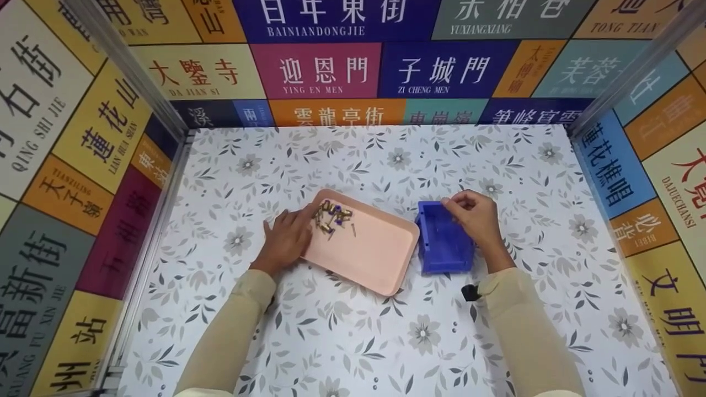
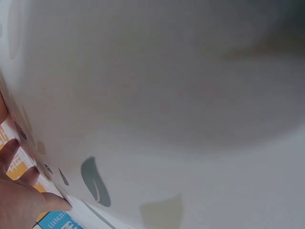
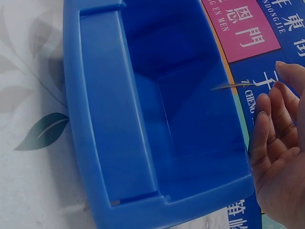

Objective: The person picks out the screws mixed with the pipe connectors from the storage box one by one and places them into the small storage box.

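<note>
My right hand (image 1: 475,216) is over the far right rim of a blue plastic bin (image 1: 447,264). In the right wrist view its fingertips pinch a thin, pointed metal piece (image 3: 228,86), screw-like and brassy, its tip over the inside of the bin. My left hand (image 1: 288,236) lies at the left edge of a pink tray (image 1: 364,259), fingers extended. The left wrist view catches only part of that hand (image 2: 21,198), low at the left. In the tray's far left corner is a pile of brass fittings (image 1: 332,214), some with blue parts, beside a few thin screws (image 1: 353,229).
The tray and bin stand side by side, almost meeting, on a table covered with a floral white cloth (image 1: 353,353). Panels printed with coloured signs (image 1: 325,69) rise along the back and both sides. A small black object (image 1: 470,293) shows at the right cuff.
</note>
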Available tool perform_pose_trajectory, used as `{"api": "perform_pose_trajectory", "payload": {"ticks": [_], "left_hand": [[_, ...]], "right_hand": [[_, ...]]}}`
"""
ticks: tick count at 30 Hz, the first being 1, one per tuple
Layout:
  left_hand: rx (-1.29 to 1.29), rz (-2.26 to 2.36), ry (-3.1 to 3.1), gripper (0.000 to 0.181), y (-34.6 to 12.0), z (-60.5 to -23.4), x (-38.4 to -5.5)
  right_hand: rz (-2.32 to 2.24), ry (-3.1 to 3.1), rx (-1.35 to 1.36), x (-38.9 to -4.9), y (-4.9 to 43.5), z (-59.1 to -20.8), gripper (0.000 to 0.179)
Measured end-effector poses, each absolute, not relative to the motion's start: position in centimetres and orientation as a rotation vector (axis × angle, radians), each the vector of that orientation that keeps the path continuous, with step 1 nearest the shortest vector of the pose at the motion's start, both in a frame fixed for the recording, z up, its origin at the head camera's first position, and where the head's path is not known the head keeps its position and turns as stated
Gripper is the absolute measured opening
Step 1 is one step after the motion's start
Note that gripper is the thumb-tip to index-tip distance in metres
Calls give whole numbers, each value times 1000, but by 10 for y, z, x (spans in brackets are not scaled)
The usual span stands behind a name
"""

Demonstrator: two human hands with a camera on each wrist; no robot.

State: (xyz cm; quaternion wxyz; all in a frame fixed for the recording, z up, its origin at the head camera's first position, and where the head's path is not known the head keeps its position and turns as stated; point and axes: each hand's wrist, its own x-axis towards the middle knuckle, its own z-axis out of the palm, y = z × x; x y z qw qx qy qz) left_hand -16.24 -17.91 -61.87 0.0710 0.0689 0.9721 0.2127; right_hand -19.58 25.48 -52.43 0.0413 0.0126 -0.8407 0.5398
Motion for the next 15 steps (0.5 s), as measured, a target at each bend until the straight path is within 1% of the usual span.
{"api": "perform_pose_trajectory", "payload": {"ticks": [15], "left_hand": [[210,666,2930,53,-177,-619,-161]], "right_hand": [[1686,-2539,31,-195,254,-526,24]]}}
